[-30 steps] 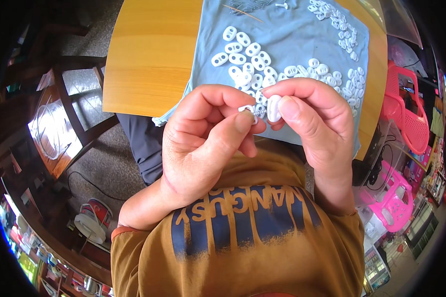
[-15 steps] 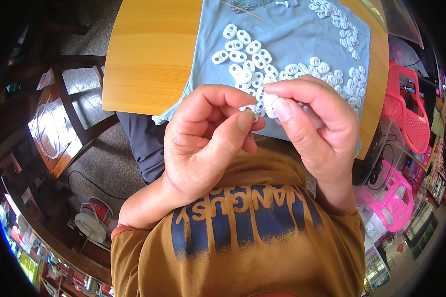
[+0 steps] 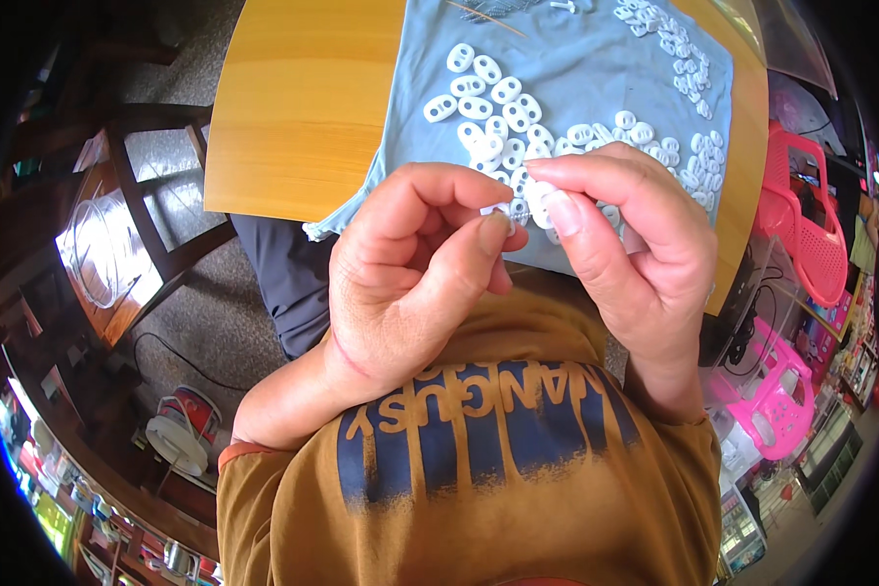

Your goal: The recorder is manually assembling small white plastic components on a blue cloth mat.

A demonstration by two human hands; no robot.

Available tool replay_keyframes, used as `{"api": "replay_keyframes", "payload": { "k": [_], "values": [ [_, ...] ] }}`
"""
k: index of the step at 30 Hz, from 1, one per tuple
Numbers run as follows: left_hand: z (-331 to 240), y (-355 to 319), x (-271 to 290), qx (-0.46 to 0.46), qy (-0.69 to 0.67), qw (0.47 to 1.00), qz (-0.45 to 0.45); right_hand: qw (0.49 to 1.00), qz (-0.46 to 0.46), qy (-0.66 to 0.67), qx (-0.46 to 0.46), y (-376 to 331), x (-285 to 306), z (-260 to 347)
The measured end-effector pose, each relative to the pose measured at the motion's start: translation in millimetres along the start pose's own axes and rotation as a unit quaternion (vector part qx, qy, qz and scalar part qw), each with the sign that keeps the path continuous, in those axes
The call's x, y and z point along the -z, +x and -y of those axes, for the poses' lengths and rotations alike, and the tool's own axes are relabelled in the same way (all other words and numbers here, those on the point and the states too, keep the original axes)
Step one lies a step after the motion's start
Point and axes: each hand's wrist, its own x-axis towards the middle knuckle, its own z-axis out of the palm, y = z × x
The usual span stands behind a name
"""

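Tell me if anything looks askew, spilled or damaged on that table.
No spill or damage is visible. The blue cloth looks slightly askew, its near-left corner poking past the edge of the table. One small white piece lies apart from the white two-holed pieces.

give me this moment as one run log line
left hand: pinching small white piece | right hand: pinching white oval piece | blue cloth: white two-holed pieces spread on it

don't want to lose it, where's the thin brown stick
In the head view, the stick lies on the blue cloth at top centre, beside the grey pile.
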Motion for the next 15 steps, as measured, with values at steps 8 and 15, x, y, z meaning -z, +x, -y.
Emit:
{"api": "replay_keyframes", "payload": {
  "k": [8, 15],
  "values": [
    [0.3, 0.3, 2.5, -0.006, 0.012, 1.0, 0.011, 0.997, 0.004, 0.061, -0.047, -1.9, -2.4, -2.0],
    [6.2, 3.2, 2.7, -0.017, 0.002, 1.0, -0.002, 0.998, 0.005, -0.049, 0.027, -0.7, -8.4, -1.6]
  ]
}}
